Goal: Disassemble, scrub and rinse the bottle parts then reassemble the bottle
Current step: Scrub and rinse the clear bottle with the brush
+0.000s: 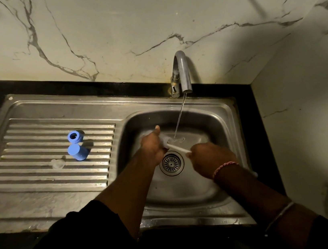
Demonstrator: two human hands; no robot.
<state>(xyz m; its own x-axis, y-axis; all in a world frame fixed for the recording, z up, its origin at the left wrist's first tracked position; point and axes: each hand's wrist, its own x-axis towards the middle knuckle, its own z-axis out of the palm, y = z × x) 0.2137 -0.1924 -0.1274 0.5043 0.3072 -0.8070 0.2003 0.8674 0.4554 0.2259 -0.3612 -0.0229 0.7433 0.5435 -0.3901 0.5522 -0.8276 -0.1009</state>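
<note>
Brush in our right hand works the clear bottle gripped in our left, over the sink basin.

Our left hand (153,147) is curled around a clear bottle body (147,134), blurred and hard to outline, held above the basin of the steel sink (217,117). Our right hand (210,158) grasps the white handle of a bottle brush (174,147), whose bristle head lies at the bottle mouth just beside the left fingers. A thin stream from the faucet (182,71) lands just beyond the brush, behind the drain strainer (171,163). Well apart, on the ribbed drainboard (39,173), we see a blue collar ring (75,136), a blue cap (78,152) touching it, and a clear nipple (58,162) near the cap. We can read no writing or brand on any part. The bottle's far end is hidden by motion blur.
</note>
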